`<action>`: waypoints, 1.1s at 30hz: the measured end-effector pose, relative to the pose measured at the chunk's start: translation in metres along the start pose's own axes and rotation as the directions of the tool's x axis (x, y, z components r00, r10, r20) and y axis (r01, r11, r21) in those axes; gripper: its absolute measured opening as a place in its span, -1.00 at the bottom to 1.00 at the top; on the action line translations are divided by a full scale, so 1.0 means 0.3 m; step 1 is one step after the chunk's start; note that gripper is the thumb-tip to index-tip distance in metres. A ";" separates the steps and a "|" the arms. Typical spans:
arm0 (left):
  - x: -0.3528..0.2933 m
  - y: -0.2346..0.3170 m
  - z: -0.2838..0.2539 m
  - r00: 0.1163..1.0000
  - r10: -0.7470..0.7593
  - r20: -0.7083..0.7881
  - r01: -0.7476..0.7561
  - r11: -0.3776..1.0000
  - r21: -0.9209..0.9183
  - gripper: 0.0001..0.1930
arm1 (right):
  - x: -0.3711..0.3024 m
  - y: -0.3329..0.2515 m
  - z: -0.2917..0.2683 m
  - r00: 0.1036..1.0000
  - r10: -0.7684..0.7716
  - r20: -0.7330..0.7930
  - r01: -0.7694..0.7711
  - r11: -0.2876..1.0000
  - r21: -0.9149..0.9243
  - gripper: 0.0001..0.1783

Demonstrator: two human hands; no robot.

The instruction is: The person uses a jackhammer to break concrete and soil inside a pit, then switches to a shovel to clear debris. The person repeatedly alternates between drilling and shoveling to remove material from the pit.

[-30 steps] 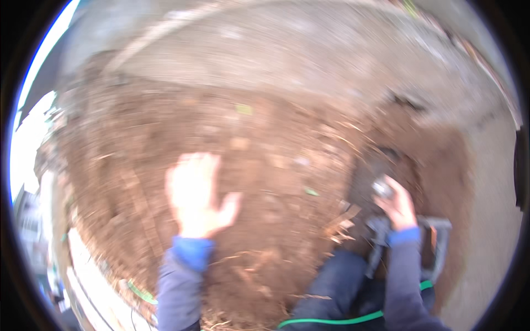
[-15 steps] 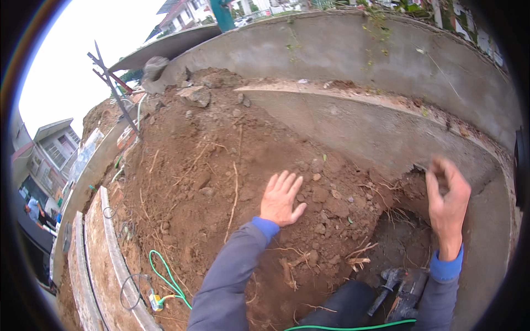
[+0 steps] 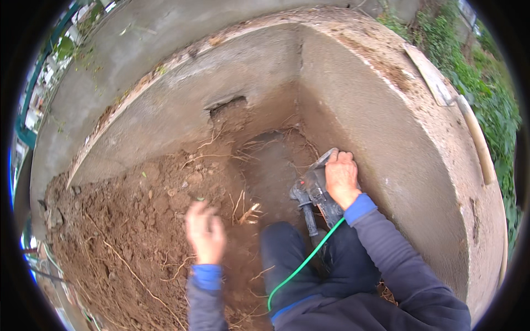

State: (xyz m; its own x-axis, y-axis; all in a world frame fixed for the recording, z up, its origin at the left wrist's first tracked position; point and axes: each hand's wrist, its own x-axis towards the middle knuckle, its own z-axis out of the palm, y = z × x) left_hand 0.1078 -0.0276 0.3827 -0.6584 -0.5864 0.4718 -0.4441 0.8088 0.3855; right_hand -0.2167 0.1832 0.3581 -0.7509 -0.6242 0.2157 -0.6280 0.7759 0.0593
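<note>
My right hand [image 3: 341, 175] is closed at the edge of a dirt hollow, beside the concrete wall on the right. Its fingers curl against a flat grey piece [image 3: 323, 159] whose kind I cannot make out. Just below that hand lies a dark, dusty power tool [image 3: 314, 193], like a rotary hammer, with a side handle pointing towards my legs. How far the hand touches the tool is hidden. My left hand [image 3: 205, 233], smeared by motion, is raised over the loose brown soil [image 3: 149, 220]. Its fingers are partly apart, with nothing visible in them.
Concrete walls [image 3: 381, 105] meet in a corner around the hollow [image 3: 270, 160], where roots [image 3: 249, 214] stick out. A broken hole [image 3: 226, 105] opens in the far wall. The green cord [image 3: 303, 263] crosses my legs. A wooden-handled tool [image 3: 476, 138] lies on the right ledge.
The view has swung right towards the wall corner. My right hand has come down from near the wall hole to beside the power tool. My left hand has lifted from its flat, spread pose.
</note>
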 end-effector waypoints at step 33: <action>-0.309 0.469 1.073 0.247 -0.322 0.914 0.368 -0.841 -0.396 -0.25 | -0.019 -0.015 -0.153 0.790 -0.216 0.574 -0.160 0.831 0.533 -0.60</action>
State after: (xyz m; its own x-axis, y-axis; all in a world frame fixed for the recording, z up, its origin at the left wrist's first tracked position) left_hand -0.0893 0.1547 0.1379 -0.5749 -0.3652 -0.7322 0.3718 -0.9137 0.1638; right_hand -0.2003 0.1875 0.4014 -0.5750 -0.7126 -0.4020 -0.5104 0.6964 -0.5044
